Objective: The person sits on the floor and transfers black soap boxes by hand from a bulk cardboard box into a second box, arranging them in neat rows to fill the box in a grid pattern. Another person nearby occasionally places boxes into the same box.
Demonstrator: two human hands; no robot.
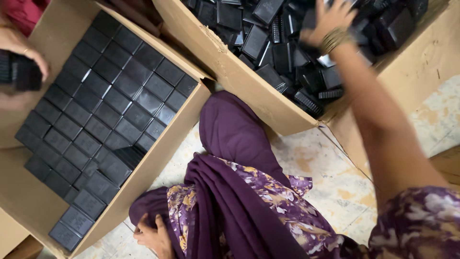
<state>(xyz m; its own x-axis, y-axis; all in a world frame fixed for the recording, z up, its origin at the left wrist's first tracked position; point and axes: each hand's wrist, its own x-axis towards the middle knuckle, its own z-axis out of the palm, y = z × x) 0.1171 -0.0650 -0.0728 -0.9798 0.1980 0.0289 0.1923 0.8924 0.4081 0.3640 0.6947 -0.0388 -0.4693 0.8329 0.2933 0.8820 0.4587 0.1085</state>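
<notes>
Your right fingers (335,10) are spread over the loose black plastic cases (268,43) in the right-hand carton (249,81), nothing gripped yet; pinch one cleanly by its edges. Your left hand (21,48) curls around a small stack of cases (19,72) above the neatly tiled rows (105,100); keep it square.

Loose black rectangular plastic cases (268,43), some ribbed along one side, lie jumbled at all angles in a heap inside the open brown cardboard box (249,86), tilted and overlapping against its near wall.

Cardboard boxes: two, left box (158,158) and upper-right box (249,86). Black plastic cases (115,103): too many to count.
</notes>
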